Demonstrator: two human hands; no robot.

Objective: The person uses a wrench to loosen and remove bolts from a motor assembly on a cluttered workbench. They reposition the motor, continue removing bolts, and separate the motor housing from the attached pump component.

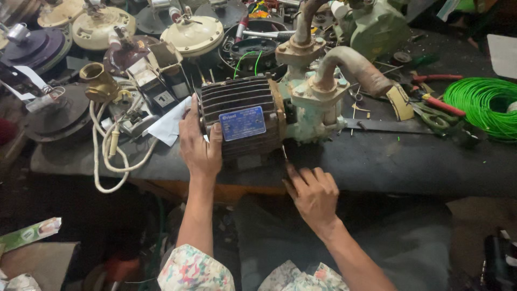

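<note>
My left hand (198, 144) grips the end of the motor (242, 121), palm flat against the ribbed black housing, thumb lying along the front beside the blue plate (242, 123). The motor lies on its side on the bench (388, 161), directly right of that hand.

My right hand (312, 193) is below and to the right of the motor, at the bench's front edge. Its fingers are pinched on a thin tool (284, 153), which points up at the underside of the motor, close to the joint with the pump (315, 105). What kind of tool it is cannot be told; only a short metal tip shows.

The pale green pump is bolted to the motor's far end, up and right of my right hand. Two rusty pipes (350, 64) rise from it.

Left of my left hand:
- a white cable (107, 156) looped over the bench edge;
- a brass fitting (98, 81) above the cable;
- a sheet of white paper (169, 125) just beside the hand.

Far right of my right hand:
- a coil of green wire (482, 105);
- red-handled pliers (441, 105) beside the coil.

Round fan housings (102, 27) lie stacked beyond my left hand.
</note>
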